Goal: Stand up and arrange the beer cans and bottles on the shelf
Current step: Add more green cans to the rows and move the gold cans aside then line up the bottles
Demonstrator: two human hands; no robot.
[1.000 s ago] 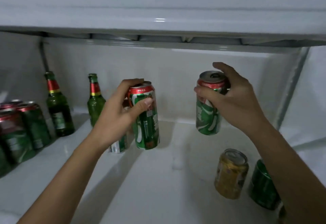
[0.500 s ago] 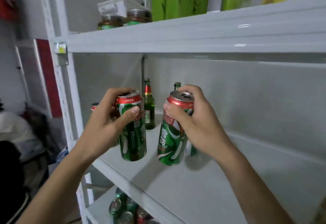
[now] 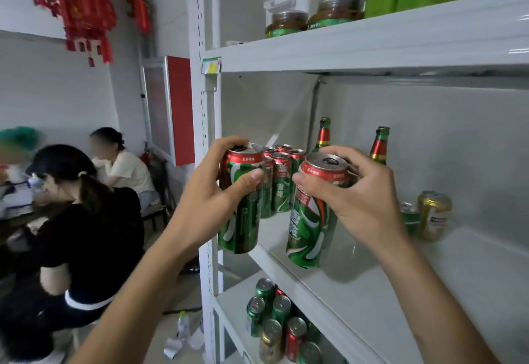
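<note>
My left hand [image 3: 211,200] holds a tall green aluminium beer can with a red top band [image 3: 240,206], its grip closed around the upper half, thumb across the front. This can hangs in the air at the left front corner of the white metal shelf [image 3: 429,283], tilted slightly and touching nothing below. My right hand [image 3: 363,200] is closed on a second green beer can with a red band and white swirl [image 3: 312,217], fingers wrapped over its rim; this can leans to the right, above the shelf's front edge, and I cannot tell whether its base touches the board. Behind both, at the left rear corner, a cluster of upright green cans [image 3: 282,180] stands close together. Two green glass bottles with red-and-gold foil necks [image 3: 379,146] stand upright along the back edge. Towards the right rear, a gold can [image 3: 433,214] stands beside a small green can [image 3: 410,220]. On the lower shelf [image 3: 232,312], mixed cans [image 3: 274,320] stand grouped.
</note>
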